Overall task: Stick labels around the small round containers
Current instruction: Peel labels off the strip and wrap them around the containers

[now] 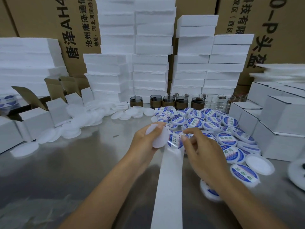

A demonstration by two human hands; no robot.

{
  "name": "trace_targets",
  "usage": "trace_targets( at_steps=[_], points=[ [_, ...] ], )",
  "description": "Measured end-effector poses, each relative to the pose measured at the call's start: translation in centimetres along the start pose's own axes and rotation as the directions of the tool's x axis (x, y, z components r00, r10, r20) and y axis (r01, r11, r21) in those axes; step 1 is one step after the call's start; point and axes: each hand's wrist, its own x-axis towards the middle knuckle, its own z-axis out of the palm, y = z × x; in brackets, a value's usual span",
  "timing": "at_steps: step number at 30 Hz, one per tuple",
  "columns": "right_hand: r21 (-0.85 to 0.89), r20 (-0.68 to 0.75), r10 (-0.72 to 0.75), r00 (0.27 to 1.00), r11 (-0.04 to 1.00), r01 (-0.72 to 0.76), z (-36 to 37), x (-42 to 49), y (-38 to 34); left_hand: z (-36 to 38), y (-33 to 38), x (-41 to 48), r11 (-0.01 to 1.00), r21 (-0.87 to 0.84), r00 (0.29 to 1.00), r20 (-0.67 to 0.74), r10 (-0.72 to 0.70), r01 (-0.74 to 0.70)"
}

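Small round white plastic container (160, 140) is sitting tilted on edge in the left hand (144, 141), just above the middle of the view, over the brushed steel table (66, 171). That hand's fingers are curling round it, with the thumb lying across its upper rim. At three o'clock from the container, the right hand (203, 151) is pinching the edge of a blue-and-white printed label (175, 141) between thumb and forefinger, its other fingers curled loosely. The label is touching the container's side. A long white backing strip (168, 187) is running from under the label toward six o'clock, out of the lower edge.

A heap of labelled round containers (212, 123) is lying between one and four o'clock of the hands. Plain white round containers (79, 123) are spreading at nine to ten o'clock. Dark glass cups (181, 101) are standing in a row at twelve o'clock, with stacked white foam blocks (148, 71) behind them and brown printed cardboard boxes (49, 22) farther back. Closed white cartons (280, 113) are piling up at three o'clock, and open white cartons (33, 119) are standing at nine o'clock.
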Motion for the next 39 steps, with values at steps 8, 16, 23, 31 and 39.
trace_targets(
  at_steps=[8,16,23,31,39],
  points=[
    [-0.384,0.11,0.014,0.994,0.923,0.029,0.7,0.1,0.3,-0.7,-0.8,0.7,0.999,0.008,0.99,-0.135,-0.04,0.042],
    [-0.033,0.25,0.063,0.966,0.998,-0.057,1.0,0.3,0.4,-0.5,-1.1,0.7,0.989,0.062,0.966,-0.23,-0.117,0.134],
    [0.315,0.286,0.125,0.95,0.924,-0.217,0.7,0.6,-0.7,-0.8,-0.8,0.6,0.984,0.06,0.96,-0.234,-0.152,0.17],
    [0.713,0.358,0.189,0.915,0.577,-0.398,-0.6,0.7,-1.0,-0.6,-0.9,0.4,0.974,0.087,0.974,-0.106,-0.199,0.208],
    [0.011,-0.103,0.004,0.995,1.0,-0.003,-0.1,0.0,-0.6,-0.5,-1.2,0.3,0.975,0.134,0.984,-0.064,-0.168,0.175]
  ],
)
